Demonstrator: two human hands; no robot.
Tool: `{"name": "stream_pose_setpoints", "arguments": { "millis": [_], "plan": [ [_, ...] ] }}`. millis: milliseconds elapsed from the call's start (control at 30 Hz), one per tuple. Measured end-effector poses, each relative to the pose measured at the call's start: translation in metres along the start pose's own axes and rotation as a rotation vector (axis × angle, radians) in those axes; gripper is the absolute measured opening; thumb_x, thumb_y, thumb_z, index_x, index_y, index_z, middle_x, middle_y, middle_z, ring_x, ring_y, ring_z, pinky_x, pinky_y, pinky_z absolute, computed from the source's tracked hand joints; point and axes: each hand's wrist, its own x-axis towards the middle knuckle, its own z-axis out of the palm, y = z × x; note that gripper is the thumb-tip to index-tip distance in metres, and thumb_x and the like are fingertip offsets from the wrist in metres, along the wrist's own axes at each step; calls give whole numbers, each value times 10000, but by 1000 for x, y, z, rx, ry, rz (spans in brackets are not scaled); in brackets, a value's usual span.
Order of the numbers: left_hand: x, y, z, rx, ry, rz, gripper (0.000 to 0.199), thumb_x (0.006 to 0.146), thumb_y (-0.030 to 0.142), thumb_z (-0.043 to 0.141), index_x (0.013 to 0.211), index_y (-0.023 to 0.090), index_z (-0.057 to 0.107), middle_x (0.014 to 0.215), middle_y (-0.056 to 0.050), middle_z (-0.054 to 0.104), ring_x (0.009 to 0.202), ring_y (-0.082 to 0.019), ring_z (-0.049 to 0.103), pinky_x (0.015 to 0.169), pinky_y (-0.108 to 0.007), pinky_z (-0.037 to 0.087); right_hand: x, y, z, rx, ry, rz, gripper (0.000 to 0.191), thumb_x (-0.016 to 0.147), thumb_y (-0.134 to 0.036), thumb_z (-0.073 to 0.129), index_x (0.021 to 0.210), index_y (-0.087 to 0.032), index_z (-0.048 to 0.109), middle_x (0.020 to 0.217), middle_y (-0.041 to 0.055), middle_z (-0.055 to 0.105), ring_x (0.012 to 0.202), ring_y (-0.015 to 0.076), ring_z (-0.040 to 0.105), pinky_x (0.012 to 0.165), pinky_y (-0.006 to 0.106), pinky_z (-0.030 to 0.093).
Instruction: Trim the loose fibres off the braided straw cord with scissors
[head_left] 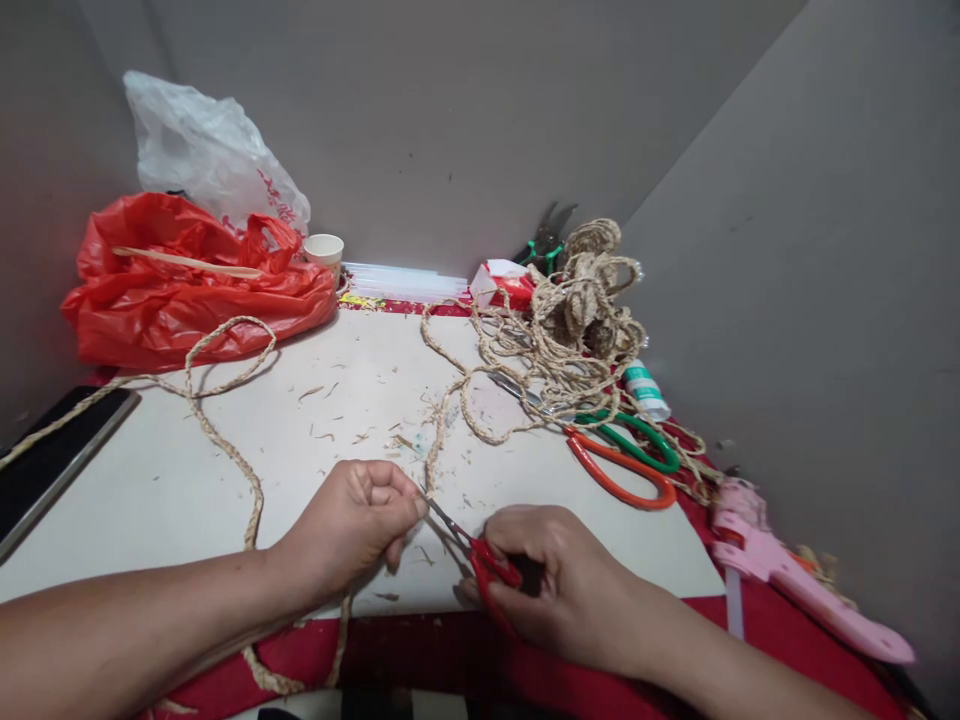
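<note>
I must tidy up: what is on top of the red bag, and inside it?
A pale stick lies on the red bag; a rope loop overlaps its front. The contents are covered, not visible.

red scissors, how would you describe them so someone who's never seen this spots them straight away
Find the large white board and go to its near edge, at the right hand. The red scissors are in that hand, narrow blades pointing toward the left hand. Their handles show only red, unlike the bigger scissors farther back, with one green and one orange handle.
</note>
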Motion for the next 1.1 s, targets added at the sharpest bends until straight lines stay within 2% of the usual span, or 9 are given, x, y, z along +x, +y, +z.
{"name": "stream_pose_setpoints", "arguments": {
  "millis": [200, 433, 700, 933, 1100],
  "plan": [
    [-1, 0, 1, -33, -9, -4, 219, 707, 314, 684, 686, 155, 535, 367, 75, 472, 342, -44, 331, 410, -170, 303, 0, 1, -2, 134, 17, 53, 306, 698, -121, 518, 561, -201, 257, 547, -60, 335, 522, 82, 331, 510, 228, 255],
    [-4, 2, 3, -36, 17, -18, 219, 696, 315, 688, 685, 153, 541, 360, 68, 476, 337, -46, 335, 400, -174, 265, -1, -1, -3, 286, 42, 78, 339, 679, -112, 527, 548, -204, 228, 530, -67, 261, 505, 77, 277, 488, 233, 240],
    [-2, 0, 0, -20, 2, -33, 214, 735, 331, 665, 712, 156, 545, 361, 76, 475, 305, -41, 265, 369, -189, 212, -3, 1, 1, 467, 25, 118, 271, 685, -104, 493, 535, -197, 287, 520, -56, 319, 509, 76, 301, 483, 228, 251],
    [-1, 2, -2, -16, -5, -36, 202, 764, 326, 650, 718, 154, 553, 371, 76, 473, 299, -33, 262, 347, -179, 168, 3, 3, 0, 437, 56, 74, 364, 693, -122, 534, 547, -207, 212, 527, -64, 268, 509, 74, 258, 480, 233, 223],
    [3, -1, -4, -81, -37, -2, 159, 805, 297, 613, 749, 163, 547, 414, 65, 505, 312, -36, 291, 349, -176, 193, 3, 3, -6, 427, 116, 58, 357, 755, -266, 586, 534, -194, 315, 553, -37, 352, 531, 94, 337, 497, 237, 276]
  ]
}}
